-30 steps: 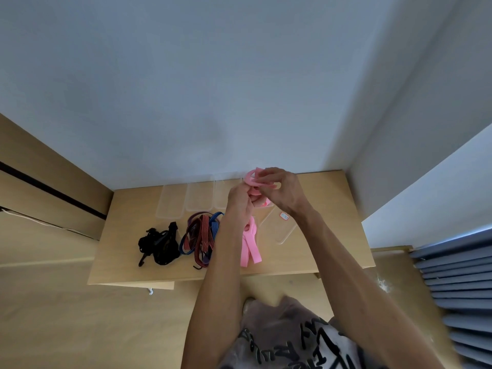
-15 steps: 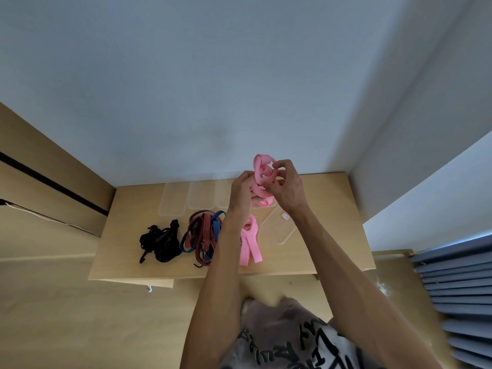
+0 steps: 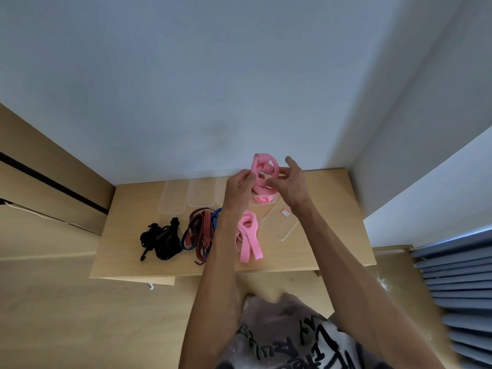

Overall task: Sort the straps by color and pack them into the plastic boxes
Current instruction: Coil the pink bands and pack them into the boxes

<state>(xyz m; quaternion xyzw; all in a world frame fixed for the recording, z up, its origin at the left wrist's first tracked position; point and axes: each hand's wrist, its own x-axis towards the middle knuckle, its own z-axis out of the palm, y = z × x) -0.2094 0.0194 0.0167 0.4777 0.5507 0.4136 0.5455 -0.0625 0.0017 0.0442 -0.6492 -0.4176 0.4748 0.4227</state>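
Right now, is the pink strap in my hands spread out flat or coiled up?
Coiled up. The pink strap forms several loops, held above the table between the left hand and right hand.

Single head view, facing steeply down, table (image 3: 332,209) seemingly near

Matt pink cloth strap (image 3: 265,169), clear glossy plastic boxes (image 3: 173,199), smooth matt wood table (image 3: 332,222).

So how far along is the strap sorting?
Done: straps lie in color piles, black, striped, pink. In hand: both hands, left and right, coil a pink strap above the table. Left: the clear boxes at the back look empty, and the lid lies loose.
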